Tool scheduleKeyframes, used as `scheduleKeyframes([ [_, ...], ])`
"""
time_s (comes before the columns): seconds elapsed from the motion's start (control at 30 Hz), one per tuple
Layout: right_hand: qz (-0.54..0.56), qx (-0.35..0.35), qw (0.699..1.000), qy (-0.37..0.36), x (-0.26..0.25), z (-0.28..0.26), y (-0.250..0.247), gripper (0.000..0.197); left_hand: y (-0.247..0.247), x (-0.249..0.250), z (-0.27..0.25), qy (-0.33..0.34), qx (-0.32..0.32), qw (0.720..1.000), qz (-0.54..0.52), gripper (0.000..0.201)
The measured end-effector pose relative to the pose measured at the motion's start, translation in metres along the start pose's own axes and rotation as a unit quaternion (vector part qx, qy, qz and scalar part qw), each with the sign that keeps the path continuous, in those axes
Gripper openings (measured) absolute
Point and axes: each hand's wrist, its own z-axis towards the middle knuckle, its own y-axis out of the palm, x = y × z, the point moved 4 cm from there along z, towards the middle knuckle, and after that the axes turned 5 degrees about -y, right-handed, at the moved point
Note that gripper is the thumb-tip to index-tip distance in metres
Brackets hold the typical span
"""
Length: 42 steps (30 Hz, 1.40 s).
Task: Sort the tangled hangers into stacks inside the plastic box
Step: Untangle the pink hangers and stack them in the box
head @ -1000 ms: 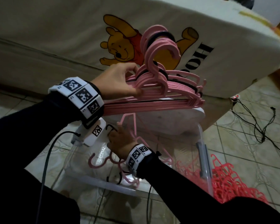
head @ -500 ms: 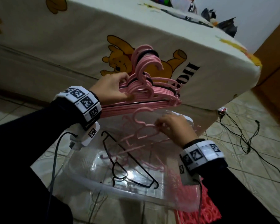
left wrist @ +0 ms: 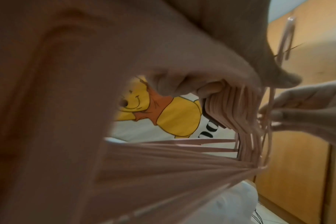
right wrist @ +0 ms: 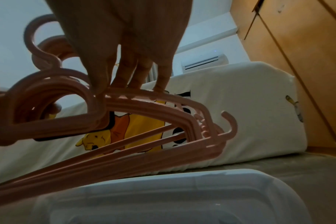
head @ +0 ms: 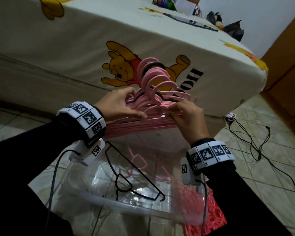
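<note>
My left hand grips a thick stack of pink hangers held above the clear plastic box. The hooks of the stack point up and away. My right hand pinches the shoulder of the nearest pink hanger against the stack, thumb and fingertips on its top edge. The left wrist view shows my left fingers curled round the stack's bars. In the box lie a black hanger and a few pink hangers.
A mattress with a yellow bear sheet stands right behind the box. A red mesh heap lies on the tiled floor at the box's right. Black cables trail over the floor to the right. A wooden wardrobe is at far right.
My right hand has risen from the box with a pink hanger and brought it up against the stack in my left hand. The view has tilted upward.
</note>
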Motion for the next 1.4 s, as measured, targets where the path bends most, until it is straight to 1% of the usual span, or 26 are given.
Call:
scheduleKeyframes([
  [0.1, -0.003, 0.030, 0.999, 0.012, -0.003, -0.001, 0.001, 0.008, 0.003, 0.000, 0.002, 0.001, -0.012, 1.000, 0.026, 0.076],
  [0.17, -0.037, 0.022, 0.998, 0.040, -0.001, -0.001, 0.004, 0.016, 0.004, -0.001, 0.002, 0.008, -0.014, 1.000, 0.023, 0.072],
  [0.2, -0.065, 0.003, 0.996, 0.055, 0.002, -0.001, 0.005, 0.027, 0.004, -0.001, 0.002, 0.008, -0.013, 1.000, 0.021, 0.069],
  [0.23, -0.095, -0.029, 0.993, 0.065, 0.005, -0.002, 0.006, 0.042, 0.004, -0.002, 0.003, 0.004, -0.014, 1.000, 0.022, 0.066],
  [0.3, -0.145, -0.109, 0.981, 0.067, 0.015, -0.003, 0.006, 0.073, 0.005, -0.004, 0.003, -0.008, -0.020, 0.999, 0.026, 0.064],
  [0.33, -0.161, -0.146, 0.974, 0.068, 0.020, -0.005, 0.007, 0.083, 0.006, -0.004, 0.003, -0.009, -0.026, 0.999, 0.028, 0.063],
  [0.37, -0.171, -0.173, 0.968, 0.064, 0.024, -0.007, 0.009, 0.088, 0.008, -0.003, 0.003, -0.006, -0.034, 0.999, 0.030, 0.062],
  [0.43, -0.186, -0.194, 0.962, 0.046, 0.025, -0.011, 0.017, 0.087, 0.016, 0.000, 0.001, 0.006, -0.050, 0.998, 0.027, 0.060],
  [0.47, -0.187, -0.187, 0.964, 0.039, 0.023, -0.012, 0.021, 0.081, 0.021, 0.001, 0.000, 0.013, -0.058, 0.998, 0.019, 0.056],
  [0.53, -0.171, -0.151, 0.973, 0.034, 0.021, -0.013, 0.026, 0.057, 0.027, 0.001, -0.002, 0.021, -0.070, 0.997, 0.004, 0.048],
  [0.6, -0.173, -0.137, 0.975, 0.040, 0.021, -0.014, 0.025, 0.033, 0.028, 0.001, -0.002, 0.024, -0.066, 0.997, 0.027, 0.045],
  [0.67, -0.204, -0.155, 0.966, 0.042, 0.023, -0.015, 0.025, 0.029, 0.025, 0.002, 0.000, 0.043, -0.063, 0.988, 0.131, 0.054],
  [0.73, -0.229, -0.186, 0.954, 0.044, 0.025, -0.015, 0.026, 0.029, 0.024, -0.001, 0.001, 0.065, -0.086, 0.962, 0.250, 0.066],
  [0.77, -0.232, -0.200, 0.951, 0.048, 0.025, -0.015, 0.027, 0.028, 0.024, -0.004, 0.002, 0.073, -0.095, 0.947, 0.299, 0.068],
  [0.8, -0.229, -0.210, 0.949, 0.054, 0.025, -0.016, 0.027, 0.025, 0.023, -0.007, 0.002, 0.078, -0.089, 0.933, 0.340, 0.065],
  [0.87, -0.217, -0.217, 0.949, 0.065, 0.026, -0.016, 0.028, 0.023, 0.020, -0.010, 0.003, 0.083, -0.040, 0.917, 0.389, 0.046],
  [0.9, -0.207, -0.218, 0.951, 0.070, 0.025, -0.017, 0.029, 0.023, 0.018, -0.010, 0.002, 0.083, -0.014, 0.918, 0.388, 0.037],
  [0.97, -0.176, -0.210, 0.958, 0.086, 0.024, -0.019, 0.032, 0.024, 0.018, -0.009, 0.001, 0.071, 0.012, 0.924, 0.374, 0.024],
  [1.07, -0.140, -0.205, 0.962, 0.113, 0.021, -0.020, 0.037, 0.024, 0.017, -0.013, 0.001, 0.036, -0.002, 0.920, 0.390, 0.024],
  [1.13, -0.106, -0.212, 0.966, 0.107, 0.021, -0.018, 0.041, 0.025, 0.014, -0.017, 0.001, 0.021, -0.010, 0.914, 0.406, 0.024],
  [1.2, -0.072, -0.230, 0.965, 0.100, 0.025, -0.018, 0.041, 0.038, 0.008, -0.018, 0.002, 0.009, -0.004, 0.917, 0.400, 0.023],
  [1.27, -0.085, -0.239, 0.959, 0.128, 0.041, -0.022, 0.033, 0.058, -0.001, -0.020, 0.004, -0.005, 0.006, 0.921, 0.389, 0.021],
  [1.3, -0.113, -0.241, 0.950, 0.163, 0.054, -0.026, 0.027, 0.068, -0.006, -0.022, 0.004, -0.015, 0.013, 0.923, 0.385, 0.021],
  [1.33, -0.154, -0.264, 0.929, 0.210, 0.068, -0.033, 0.021, 0.078, -0.011, -0.024, 0.003, -0.026, 0.021, 0.923, 0.382, 0.021],
  [1.37, -0.192, -0.309, 0.897, 0.253, 0.083, -0.042, 0.016, 0.085, -0.016, -0.027, 0.003, -0.035, 0.028, 0.925, 0.378, 0.022],
  [1.4, -0.220, -0.374, 0.855, 0.283, 0.096, -0.053, 0.016, 0.087, -0.021, -0.029, 0.003, -0.042, 0.033, 0.926, 0.373, 0.026],
])
